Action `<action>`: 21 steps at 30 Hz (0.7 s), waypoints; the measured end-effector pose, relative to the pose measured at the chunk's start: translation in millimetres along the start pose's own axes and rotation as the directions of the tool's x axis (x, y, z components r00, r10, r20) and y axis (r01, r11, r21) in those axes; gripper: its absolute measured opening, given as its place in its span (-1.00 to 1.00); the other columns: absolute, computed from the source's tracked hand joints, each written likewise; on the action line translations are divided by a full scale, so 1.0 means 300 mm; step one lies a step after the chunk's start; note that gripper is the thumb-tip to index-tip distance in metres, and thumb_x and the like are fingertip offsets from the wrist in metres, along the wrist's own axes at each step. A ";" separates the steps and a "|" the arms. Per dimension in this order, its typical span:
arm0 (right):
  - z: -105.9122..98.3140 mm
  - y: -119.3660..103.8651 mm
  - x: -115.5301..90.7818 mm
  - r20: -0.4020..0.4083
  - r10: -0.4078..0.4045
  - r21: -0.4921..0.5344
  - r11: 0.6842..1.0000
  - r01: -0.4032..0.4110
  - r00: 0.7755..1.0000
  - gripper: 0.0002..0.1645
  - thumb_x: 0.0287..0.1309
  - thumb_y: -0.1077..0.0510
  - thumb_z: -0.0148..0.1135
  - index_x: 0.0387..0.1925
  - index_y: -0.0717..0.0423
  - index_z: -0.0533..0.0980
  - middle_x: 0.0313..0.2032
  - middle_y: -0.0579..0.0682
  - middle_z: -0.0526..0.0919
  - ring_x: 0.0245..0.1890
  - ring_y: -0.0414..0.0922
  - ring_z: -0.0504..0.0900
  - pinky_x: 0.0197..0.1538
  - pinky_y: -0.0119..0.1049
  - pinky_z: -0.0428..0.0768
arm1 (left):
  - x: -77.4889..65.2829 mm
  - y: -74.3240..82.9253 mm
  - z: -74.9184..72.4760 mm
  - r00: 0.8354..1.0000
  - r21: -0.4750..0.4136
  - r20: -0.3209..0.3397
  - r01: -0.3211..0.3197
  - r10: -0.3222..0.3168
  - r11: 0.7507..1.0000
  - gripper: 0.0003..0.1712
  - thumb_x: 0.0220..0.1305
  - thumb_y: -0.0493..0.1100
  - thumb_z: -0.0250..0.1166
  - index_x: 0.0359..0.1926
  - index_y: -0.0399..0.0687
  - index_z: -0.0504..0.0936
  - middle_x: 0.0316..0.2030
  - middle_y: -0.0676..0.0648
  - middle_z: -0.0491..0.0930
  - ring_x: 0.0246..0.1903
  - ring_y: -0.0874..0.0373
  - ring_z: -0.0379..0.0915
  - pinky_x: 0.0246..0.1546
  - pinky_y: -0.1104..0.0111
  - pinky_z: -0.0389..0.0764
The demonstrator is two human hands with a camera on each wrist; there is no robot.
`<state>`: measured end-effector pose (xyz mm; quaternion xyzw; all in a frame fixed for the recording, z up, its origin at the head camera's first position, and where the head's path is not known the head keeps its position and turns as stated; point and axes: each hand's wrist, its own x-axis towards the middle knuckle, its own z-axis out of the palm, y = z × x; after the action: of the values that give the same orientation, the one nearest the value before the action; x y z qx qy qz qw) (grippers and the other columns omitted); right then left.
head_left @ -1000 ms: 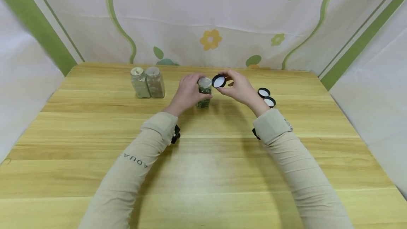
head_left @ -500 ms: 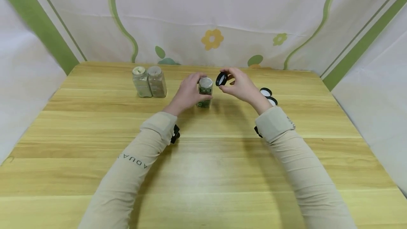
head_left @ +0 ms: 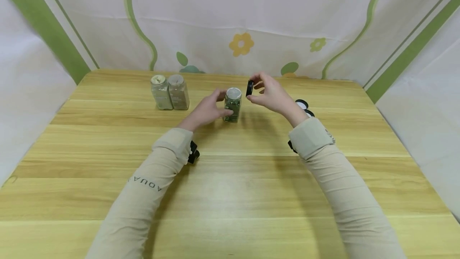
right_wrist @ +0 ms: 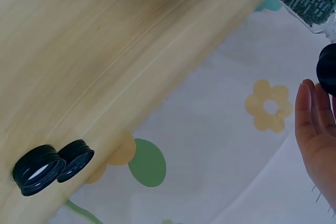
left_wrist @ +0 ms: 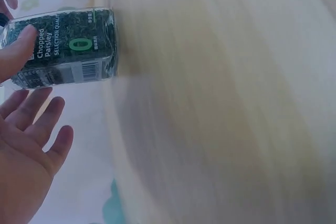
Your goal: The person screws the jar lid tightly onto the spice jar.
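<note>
A square glass jar of chopped parsley stands upright on the table, its top without the black lid. My left hand is around its left side with loosened fingers. In the left wrist view the thumb lies in front of the jar and the spread fingers stand apart from it; whether the thumb touches cannot be told. Just right of the jar's top, my right hand pinches a black lid on edge, thumb below and fingers above. The right wrist view shows this lid at its edge.
Two more lidless jars, one with pale contents and one brownish, stand side by side at the back left. Two black lids lie right of my right hand. A printed curtain hangs behind the wooden table.
My left hand has loosened from the parsley jar and drawn slightly left. My right hand has turned the black lid from facing the camera to edge-on, shifting slightly up.
</note>
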<state>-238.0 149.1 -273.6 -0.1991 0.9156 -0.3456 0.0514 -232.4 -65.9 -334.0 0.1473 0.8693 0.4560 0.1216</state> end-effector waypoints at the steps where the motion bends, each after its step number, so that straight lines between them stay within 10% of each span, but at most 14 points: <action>1: -0.001 -0.001 0.000 0.003 0.002 0.002 1.000 -0.002 1.000 -0.35 0.13 0.21 0.29 0.20 0.27 0.25 0.13 0.22 0.42 0.17 0.14 0.45 0.26 0.00 0.45 | 0.001 -0.002 0.002 1.000 -0.008 0.001 -0.005 0.005 1.000 -0.20 0.22 -0.08 0.34 0.39 -0.07 0.14 0.37 -0.12 0.28 0.40 -0.03 0.14 0.41 0.09 0.24; 21: -0.023 -0.011 -0.007 0.042 -0.039 -0.048 0.998 0.041 0.998 -0.35 0.19 0.23 0.25 0.30 0.23 0.30 0.24 0.20 0.40 0.18 0.13 0.48 0.29 -0.04 0.44 | 0.011 0.018 0.027 0.998 -0.052 -0.020 -0.066 0.065 0.996 -0.30 0.32 -0.17 0.23 0.40 -0.06 0.15 0.33 -0.19 0.28 0.37 -0.09 0.18 0.37 0.08 0.30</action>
<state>-236.5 152.0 -266.5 -0.2256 0.9184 -0.3199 0.0582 -231.9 -55.6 -334.4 0.1680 0.8528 0.4838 0.1023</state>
